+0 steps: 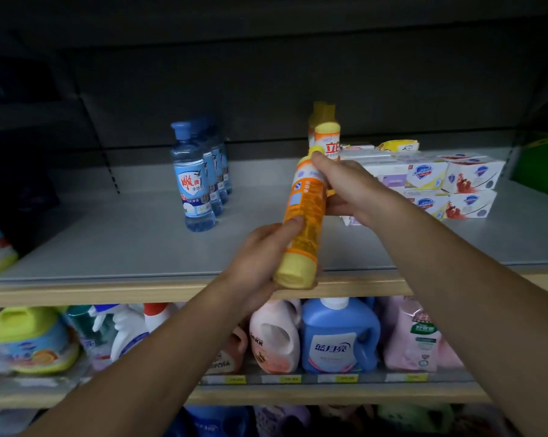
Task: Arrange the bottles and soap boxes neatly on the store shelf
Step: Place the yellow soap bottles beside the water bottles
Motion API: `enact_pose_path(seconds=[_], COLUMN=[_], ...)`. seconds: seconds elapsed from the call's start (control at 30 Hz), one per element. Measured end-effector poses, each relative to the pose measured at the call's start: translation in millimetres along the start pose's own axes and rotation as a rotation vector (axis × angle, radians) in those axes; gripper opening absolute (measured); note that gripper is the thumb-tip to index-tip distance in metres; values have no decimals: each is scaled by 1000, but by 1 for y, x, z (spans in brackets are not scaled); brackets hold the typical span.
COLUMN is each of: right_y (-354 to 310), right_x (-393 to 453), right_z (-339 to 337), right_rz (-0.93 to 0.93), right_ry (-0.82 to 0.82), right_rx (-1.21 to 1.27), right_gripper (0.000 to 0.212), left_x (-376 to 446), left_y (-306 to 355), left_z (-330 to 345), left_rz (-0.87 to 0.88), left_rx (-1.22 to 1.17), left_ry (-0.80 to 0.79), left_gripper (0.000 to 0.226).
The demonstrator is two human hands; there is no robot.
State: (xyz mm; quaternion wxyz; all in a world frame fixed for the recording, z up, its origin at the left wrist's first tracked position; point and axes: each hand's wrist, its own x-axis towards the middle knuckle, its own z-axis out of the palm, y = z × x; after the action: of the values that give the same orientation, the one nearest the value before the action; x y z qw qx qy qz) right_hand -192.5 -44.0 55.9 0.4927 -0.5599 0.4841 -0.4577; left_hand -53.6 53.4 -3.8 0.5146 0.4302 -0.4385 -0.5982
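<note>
Head view: on the store shelf point(115, 247), a file of blue bottles point(195, 181) already runs from the middle toward the back. Above the front edge, an orange bottle point(302, 220) is tilted in mid-air, not yet placed: the left hand point(260, 257) has its grip wrapped round the yellow base, the right hand point(348, 187) grasps the neck. Just behind, another orange bottle point(328, 141) stands upright. Toward the right edge, soap boxes point(439, 187) sit stacked, a few askew, apparently needing straightening.
</note>
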Motion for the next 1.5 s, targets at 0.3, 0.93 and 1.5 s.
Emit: enact_pose_path(seconds=[0.3,0.93,1.5], right_y=[19,0,21], right_x=[0,7,35], right_z=[12,39,70], right_rz=[161,-124,-478], right_ry=[-270,17,80], right_rx=[473,-1,-191], right_gripper=[31,40,55], left_x=[-10,8,35], left_y=[8,-14,-4], left_z=[-18,-33,-142], left_rz=[-255,50,262], left_rx=[-587,-31,1295], left_ry=[-390,146,395], left_gripper=[67,30,45])
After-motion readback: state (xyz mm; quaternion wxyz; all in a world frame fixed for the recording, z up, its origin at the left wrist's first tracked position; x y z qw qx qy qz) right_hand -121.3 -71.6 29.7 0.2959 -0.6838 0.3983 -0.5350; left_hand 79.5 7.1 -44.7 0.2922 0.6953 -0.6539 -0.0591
